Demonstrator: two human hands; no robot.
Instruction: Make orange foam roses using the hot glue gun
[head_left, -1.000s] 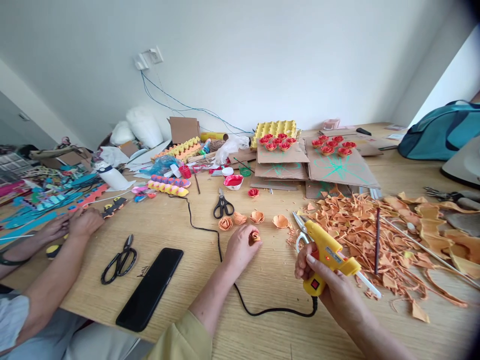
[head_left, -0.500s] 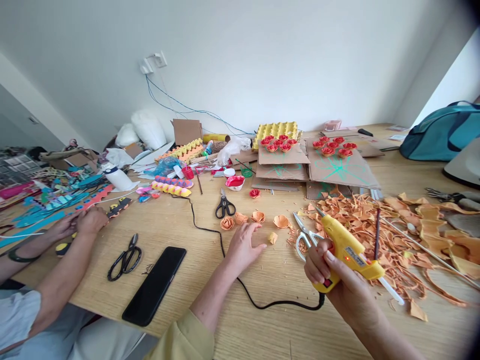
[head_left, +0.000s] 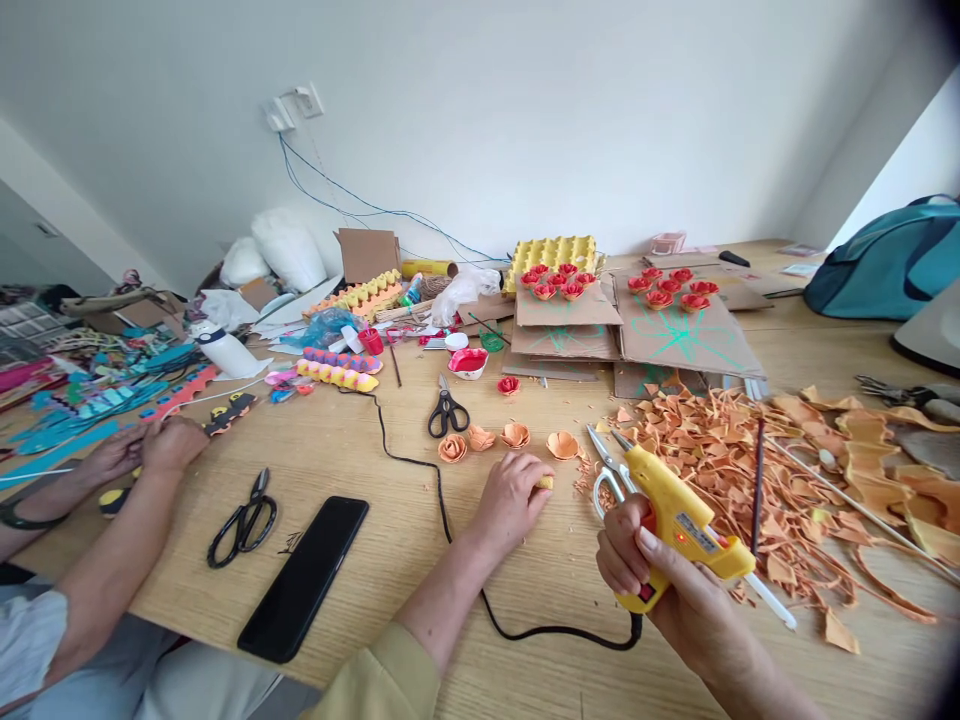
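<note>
At a wooden table (head_left: 420, 520), a person in a mustard sleeve (head_left: 382, 675) bends the left hand (head_left: 516, 503) over a small yellow-orange piece (head_left: 545, 482), its fingertips drawn narrow and closed on it just above the tabletop. The right hand (head_left: 664, 570) wraps its fingers around the handle of a yellow glue gun (head_left: 686, 510), a small red light glowing on its side; a white glue stick (head_left: 772, 604) juts from the back and a black cord (head_left: 517, 634) runs from the handle across the wood beneath the left forearm. The nozzle points away from the person, near white-handled scissors (head_left: 604, 480). Just beyond the left hand, four orange flowers (head_left: 562, 446) sit in a loose row, with black-handled scissors (head_left: 448, 412) and a single red bloom (head_left: 508, 386) behind them. Orange scraps (head_left: 720, 450) heap at right, below cardboard sheets (head_left: 675, 340) bearing clusters of red flowers (head_left: 660, 299). A phone (head_left: 304, 580) lies face up at left, near a second pair of scissors (head_left: 241, 525), while a co-worker's hands (head_left: 171, 443) meet at the table's far left.
</note>
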